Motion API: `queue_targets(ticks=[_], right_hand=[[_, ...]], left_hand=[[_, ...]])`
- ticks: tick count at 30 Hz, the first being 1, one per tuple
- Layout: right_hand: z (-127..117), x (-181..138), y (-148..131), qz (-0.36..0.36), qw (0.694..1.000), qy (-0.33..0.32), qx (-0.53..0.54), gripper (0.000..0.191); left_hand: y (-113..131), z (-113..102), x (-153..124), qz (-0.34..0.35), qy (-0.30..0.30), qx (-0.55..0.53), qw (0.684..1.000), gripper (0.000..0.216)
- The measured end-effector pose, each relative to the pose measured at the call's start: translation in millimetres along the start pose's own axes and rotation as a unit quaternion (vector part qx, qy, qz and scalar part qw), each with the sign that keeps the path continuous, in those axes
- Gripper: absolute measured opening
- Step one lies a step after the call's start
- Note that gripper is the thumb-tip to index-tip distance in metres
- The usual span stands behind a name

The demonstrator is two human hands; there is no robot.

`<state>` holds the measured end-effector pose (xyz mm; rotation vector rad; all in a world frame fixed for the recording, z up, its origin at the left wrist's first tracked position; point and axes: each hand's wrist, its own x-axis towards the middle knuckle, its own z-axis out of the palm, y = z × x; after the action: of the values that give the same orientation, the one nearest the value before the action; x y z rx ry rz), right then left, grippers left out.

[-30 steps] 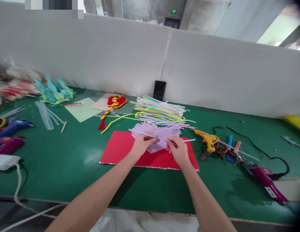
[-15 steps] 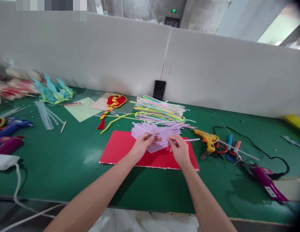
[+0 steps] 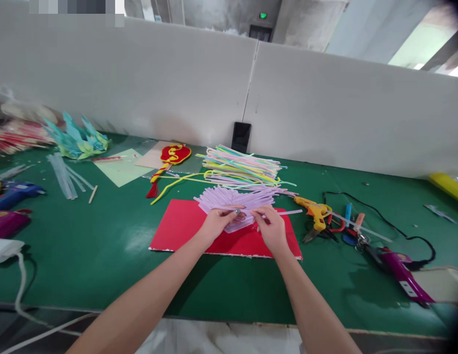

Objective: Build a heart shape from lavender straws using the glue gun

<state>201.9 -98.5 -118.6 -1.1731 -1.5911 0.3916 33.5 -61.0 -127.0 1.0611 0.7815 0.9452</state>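
Observation:
My left hand (image 3: pixel 218 220) and my right hand (image 3: pixel 271 227) pinch a light purple pipe cleaner (image 3: pixel 292 212) between them, its free end sticking out to the right. Just beneath is a piece made of many purple pipe cleaners (image 3: pixel 213 198) laid slanting in a V pattern; my fingers hide part of it. That piece rests on a red board (image 3: pixel 175 227) with a ragged white front edge. Right behind it lies a pile of pink, yellow, teal and purple pipe cleaners (image 3: pixel 247 167).
On the right are a yellow glue gun (image 3: pixel 314 211), a purple tool (image 3: pixel 402 275) and a black cord (image 3: pixel 391 221). A red and yellow fan-shaped ornament (image 3: pixel 176 154), folded teal paper (image 3: pixel 77 137) and clear glue sticks (image 3: pixel 62 174) lie left. A phone (image 3: pixel 241 136) leans against the partition.
The whole view has shifted slightly. Both hands keep their pinch on the purple pipe cleaner, with the right fingers a little closer to the left ones.

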Motion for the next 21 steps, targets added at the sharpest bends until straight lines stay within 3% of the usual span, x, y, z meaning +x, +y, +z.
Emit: queue_targets(ticks=[12, 21], right_hand=[[4.1, -0.6, 4.0, -0.012, 0.999, -0.016, -0.040, 0.012], [6.1, -1.0, 4.0, 0.017, 0.999, -0.008, -0.047, 0.018]], left_hand=[[11.9, 0.1, -5.0, 0.081, 0.032, 0.160, 0.983, 0.016], [16.3, 4.3, -8.5, 0.107, 0.037, 0.204, 0.972, 0.014]])
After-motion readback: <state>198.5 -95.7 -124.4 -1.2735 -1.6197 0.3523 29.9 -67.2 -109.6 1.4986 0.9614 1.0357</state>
